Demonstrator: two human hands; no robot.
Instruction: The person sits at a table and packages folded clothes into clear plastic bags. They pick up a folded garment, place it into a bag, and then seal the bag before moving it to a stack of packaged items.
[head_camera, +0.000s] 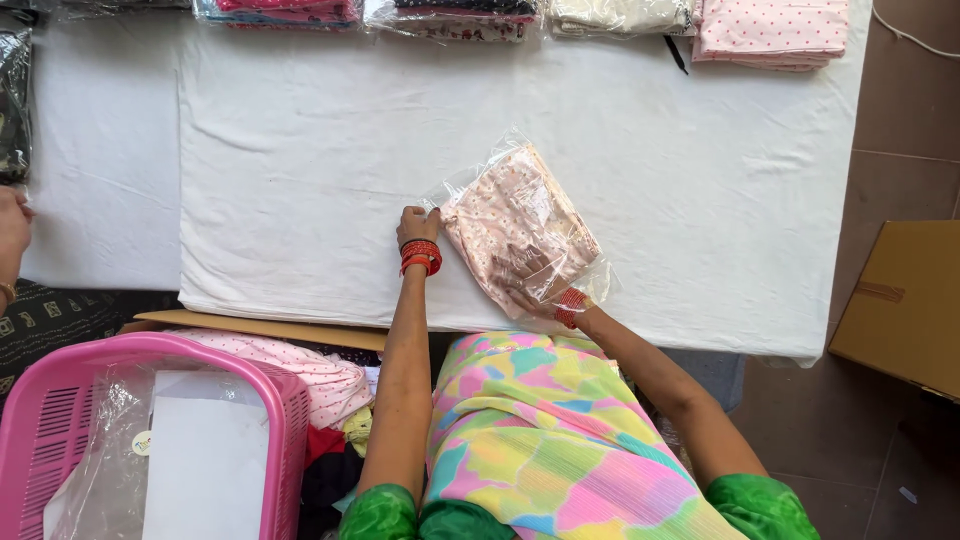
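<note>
A folded pink patterned garment (505, 215) lies inside a clear plastic bag (480, 165) on the white cloth-covered table (300, 150). My left hand (415, 225) rests on the cloth at the bag's left edge, fingers curled against the plastic. My right hand (530, 275) is pushed inside the bag's open near end, lying on the garment, seen through the plastic. Both wrists carry red bangles.
Bagged and folded garments (770, 30) line the table's far edge. A pink plastic basket (60, 420) with plastic bags stands lower left, beside a pile of clothes (320, 390). A cardboard box (905, 305) sits on the floor at right. Another person's hand (12, 230) shows at left.
</note>
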